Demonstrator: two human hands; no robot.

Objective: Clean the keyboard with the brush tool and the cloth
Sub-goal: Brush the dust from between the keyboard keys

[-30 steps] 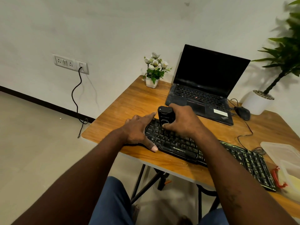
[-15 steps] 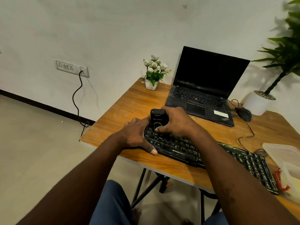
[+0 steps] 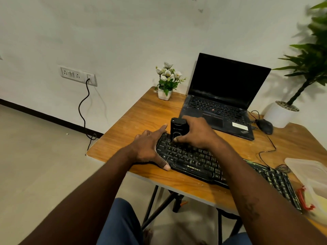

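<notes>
A black keyboard (image 3: 200, 160) lies slanted along the near edge of the wooden table (image 3: 134, 121). My right hand (image 3: 198, 134) grips the black brush tool (image 3: 177, 129), which stands upright on the keys at the keyboard's far left corner. My left hand (image 3: 150, 149) rests flat at the keyboard's left end, fingers straight along its far corner and thumb along its front edge. The brush bristles are hidden under the tool. I see no cloth in the open.
Behind the keyboard stand an open black laptop (image 3: 223, 96), a small white flower pot (image 3: 165, 93), a black mouse (image 3: 264, 126) with its cable, and a large potted plant (image 3: 281, 114). A clear plastic box (image 3: 311, 175) with a red clip sits at the right edge.
My right hand has slid the brush tool leftward along the keys to the keyboard's left end. My left hand has stayed at the left end.
</notes>
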